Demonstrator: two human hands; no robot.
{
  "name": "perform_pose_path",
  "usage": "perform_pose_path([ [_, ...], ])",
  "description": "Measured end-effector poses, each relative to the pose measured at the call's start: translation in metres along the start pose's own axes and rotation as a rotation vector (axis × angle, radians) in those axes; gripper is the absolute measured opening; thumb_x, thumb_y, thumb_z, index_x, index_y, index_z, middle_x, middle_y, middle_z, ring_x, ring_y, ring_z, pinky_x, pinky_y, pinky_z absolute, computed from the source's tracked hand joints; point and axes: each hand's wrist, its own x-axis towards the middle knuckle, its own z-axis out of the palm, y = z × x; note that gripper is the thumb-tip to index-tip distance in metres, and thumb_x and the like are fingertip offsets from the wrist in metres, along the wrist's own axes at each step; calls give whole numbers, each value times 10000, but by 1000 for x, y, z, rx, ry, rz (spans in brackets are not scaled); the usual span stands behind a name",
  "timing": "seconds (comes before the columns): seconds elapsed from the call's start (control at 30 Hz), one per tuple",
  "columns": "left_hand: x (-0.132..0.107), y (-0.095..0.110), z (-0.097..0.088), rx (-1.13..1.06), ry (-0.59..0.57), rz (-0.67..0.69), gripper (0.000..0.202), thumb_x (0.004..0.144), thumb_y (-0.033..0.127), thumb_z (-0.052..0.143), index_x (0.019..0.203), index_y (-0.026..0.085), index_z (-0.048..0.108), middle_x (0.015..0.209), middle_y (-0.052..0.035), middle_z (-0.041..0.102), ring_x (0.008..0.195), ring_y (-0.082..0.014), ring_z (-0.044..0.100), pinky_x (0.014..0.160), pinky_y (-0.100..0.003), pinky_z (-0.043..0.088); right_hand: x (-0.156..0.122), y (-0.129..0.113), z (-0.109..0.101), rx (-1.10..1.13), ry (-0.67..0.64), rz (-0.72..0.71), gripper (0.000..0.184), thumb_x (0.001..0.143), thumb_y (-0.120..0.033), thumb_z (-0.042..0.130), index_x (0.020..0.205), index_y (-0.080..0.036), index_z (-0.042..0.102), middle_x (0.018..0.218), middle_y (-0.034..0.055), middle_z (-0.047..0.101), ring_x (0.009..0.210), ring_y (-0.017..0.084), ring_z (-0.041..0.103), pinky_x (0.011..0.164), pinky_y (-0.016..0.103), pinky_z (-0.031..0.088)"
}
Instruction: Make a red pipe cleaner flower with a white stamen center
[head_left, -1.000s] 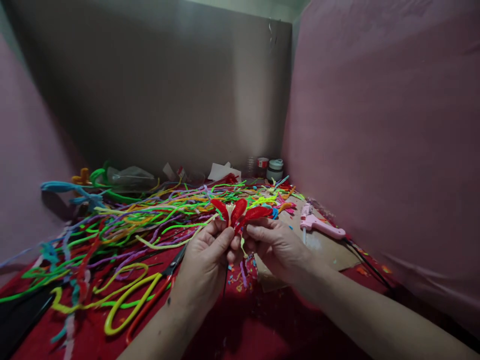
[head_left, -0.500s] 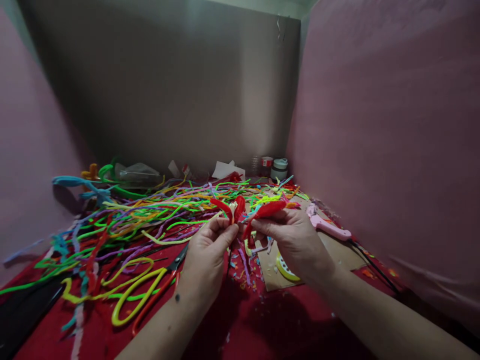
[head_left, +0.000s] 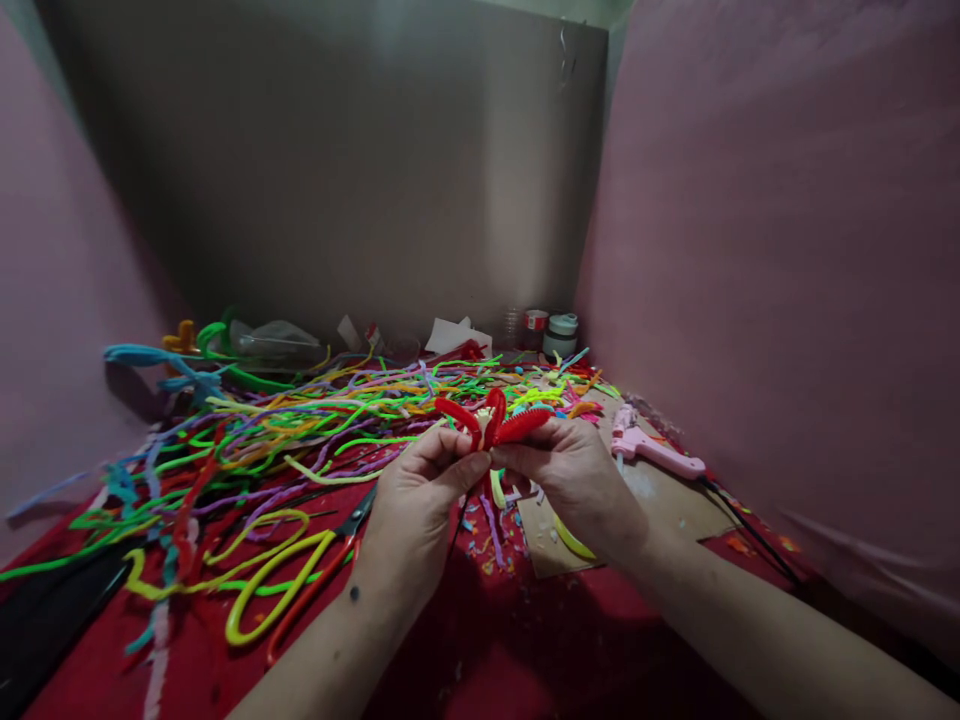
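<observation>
My left hand (head_left: 431, 480) pinches the base of a pipe-cleaner flower (head_left: 494, 415), which has red looped petals round a pale cream centre. Close against it, my right hand (head_left: 577, 475) grips a red pipe-cleaner petal (head_left: 527, 424) at its lower end. The petal touches or nearly touches the flower's right side; the join itself is hidden by my fingertips. Both hands are above the red cloth. Beside my left wrist lie scissors (head_left: 281, 590) with yellow and red handles.
Many coloured pipe cleaners (head_left: 322, 415) spread across the red cloth (head_left: 480, 660). A pink glue gun (head_left: 660, 452) with a black cord rests on cardboard (head_left: 675, 505) at the right. Jars (head_left: 560, 335), white paper (head_left: 457, 337) and a clear plastic package (head_left: 274, 343) stand or lie along the back wall.
My right hand has moved left, bringing the red petal against the flower. My left hand still holds the flower's base, and the flower has shifted slightly right.
</observation>
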Motion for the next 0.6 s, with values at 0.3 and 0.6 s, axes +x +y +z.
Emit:
perform_pose_path([
  [0.3,4,2,-3,-20,-58,-15,181,511,121,793,573,150,625,583,42,605,557,-68,535,583,-179,419,2,-2,-5,1,-41,68,97,627,-250,754,634,-165,708,514,-26,577,432,54,424,422,205,314],
  [0.6,7,7,-11,-48,-92,-225,213,422,89,822,516,150,641,545,18,643,506,-75,553,534,-179,411,6,10,-14,18,-155,5,87,627,-244,770,690,-197,733,613,-17,621,505,61,460,464,192,375],
])
